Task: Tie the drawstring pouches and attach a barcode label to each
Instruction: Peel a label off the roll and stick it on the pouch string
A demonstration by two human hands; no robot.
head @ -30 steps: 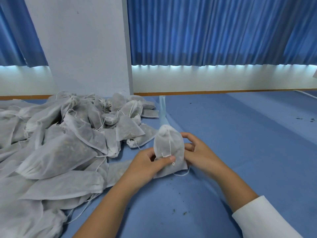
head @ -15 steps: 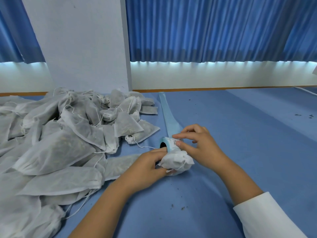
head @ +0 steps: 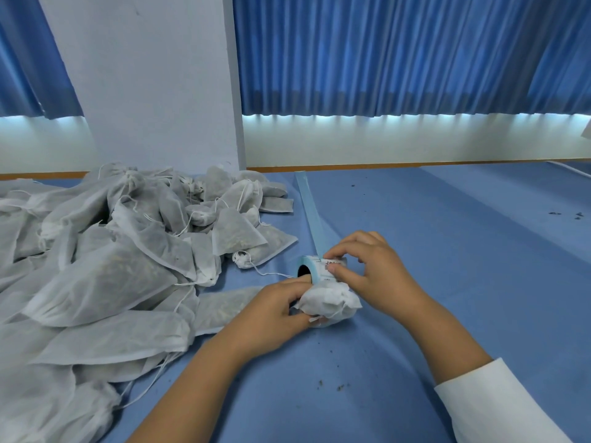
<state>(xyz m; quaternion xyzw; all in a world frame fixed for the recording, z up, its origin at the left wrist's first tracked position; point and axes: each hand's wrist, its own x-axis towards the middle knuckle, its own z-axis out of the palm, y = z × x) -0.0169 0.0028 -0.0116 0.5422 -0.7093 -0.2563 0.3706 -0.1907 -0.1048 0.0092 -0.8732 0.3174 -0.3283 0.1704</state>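
Labelling is judged in hand: the drawstring pouch (head: 331,304) is clasped in the grip of the left hand (head: 278,307), a barcode label (head: 330,263) on the label roll (head: 311,270) just beyond it is pinched by the right hand (head: 372,266), and a clean peel is needed next

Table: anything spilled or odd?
Yes: dark crumbs dot the blue table cover, some near the front, more far right, possibly filling leaked from the pouches. A bare liner strip trails from the label roll toward the wall.
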